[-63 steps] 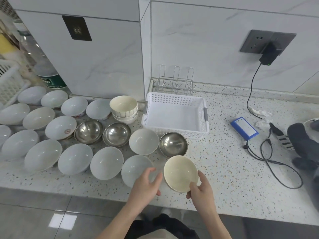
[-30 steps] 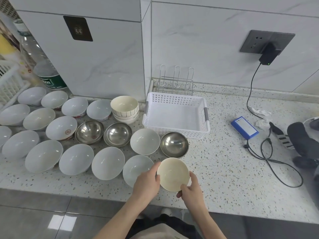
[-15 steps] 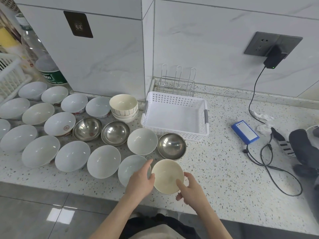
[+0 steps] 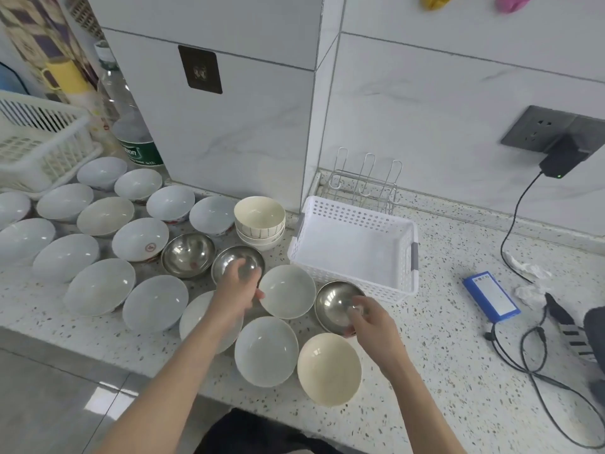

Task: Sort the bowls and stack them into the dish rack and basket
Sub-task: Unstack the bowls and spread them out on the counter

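A cream bowl (image 4: 329, 368) stands free at the counter's front edge. My right hand (image 4: 370, 317) hovers over a steel bowl (image 4: 334, 304), its fingers reaching inside and blurred. My left hand (image 4: 237, 290) lies over a second steel bowl (image 4: 237, 262), with the thumb beside the rim of a white bowl (image 4: 288, 291). A third steel bowl (image 4: 188, 255) sits further left. Behind them stand a stack of cream bowls (image 4: 260, 221), the empty white basket (image 4: 347, 208) and the wire dish rack (image 4: 365, 178). Several white bowls (image 4: 98, 286) cover the counter's left part.
A blue box (image 4: 491, 296), a black charger cable (image 4: 523, 348) and a dark object (image 4: 594, 329) lie at the right. At the far left stand a white crate (image 4: 36, 139) and a plastic bottle (image 4: 131, 132). The counter edge (image 4: 163, 365) runs close in front.
Both hands have let go of the cream bowl, which now rests on the counter. The hands have moved forward, the left over the middle steel bowl, the right over the steel bowl by the basket.
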`<state>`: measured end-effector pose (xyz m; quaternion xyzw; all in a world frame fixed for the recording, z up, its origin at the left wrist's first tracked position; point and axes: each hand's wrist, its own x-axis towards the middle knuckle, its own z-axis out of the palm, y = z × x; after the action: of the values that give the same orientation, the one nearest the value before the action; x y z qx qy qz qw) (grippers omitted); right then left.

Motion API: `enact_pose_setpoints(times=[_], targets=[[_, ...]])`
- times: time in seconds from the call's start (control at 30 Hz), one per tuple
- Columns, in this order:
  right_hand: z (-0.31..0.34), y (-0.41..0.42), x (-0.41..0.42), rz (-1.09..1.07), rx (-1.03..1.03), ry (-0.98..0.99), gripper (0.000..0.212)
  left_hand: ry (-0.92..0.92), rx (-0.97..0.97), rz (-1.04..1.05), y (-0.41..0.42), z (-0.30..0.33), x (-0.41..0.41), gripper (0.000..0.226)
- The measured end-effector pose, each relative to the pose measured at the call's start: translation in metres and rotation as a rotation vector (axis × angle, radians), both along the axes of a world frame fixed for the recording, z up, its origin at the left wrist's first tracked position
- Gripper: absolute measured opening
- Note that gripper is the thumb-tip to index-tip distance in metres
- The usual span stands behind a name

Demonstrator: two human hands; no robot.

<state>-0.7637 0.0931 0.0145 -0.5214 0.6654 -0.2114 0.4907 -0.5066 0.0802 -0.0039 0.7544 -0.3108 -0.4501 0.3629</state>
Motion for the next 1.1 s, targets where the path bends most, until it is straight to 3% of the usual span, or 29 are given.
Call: enact_pose_setpoints(times=[0.23,0.47,0.73,0.93,1.1], targets=[[0.006,-0.047,0.058,-0.017,-0.047,0.005,0.025,-0.114,0.067,-0.121,-0.085,0.013,0.062,0.072],[0.001,-0.069,0.107,-0.078,-0.013,-0.042,0.024,0.024,0.05,-0.202,-0.125,0.003,0.077,0.039],[-0.01,-0.08,0.127,-0.14,0.035,-0.042,0.028,0.164,0.033,-0.203,-0.136,0.004,0.088,0.044],[-0.008,-0.1,0.143,-0.146,0.052,0.003,0.028,0.541,0.059,-0.204,-0.128,0.009,0.124,0.041],[-0.008,-0.126,0.167,-0.134,0.1,0.041,0.036,0.85,0.044,-0.044,-0.105,0.016,0.153,0.029]])
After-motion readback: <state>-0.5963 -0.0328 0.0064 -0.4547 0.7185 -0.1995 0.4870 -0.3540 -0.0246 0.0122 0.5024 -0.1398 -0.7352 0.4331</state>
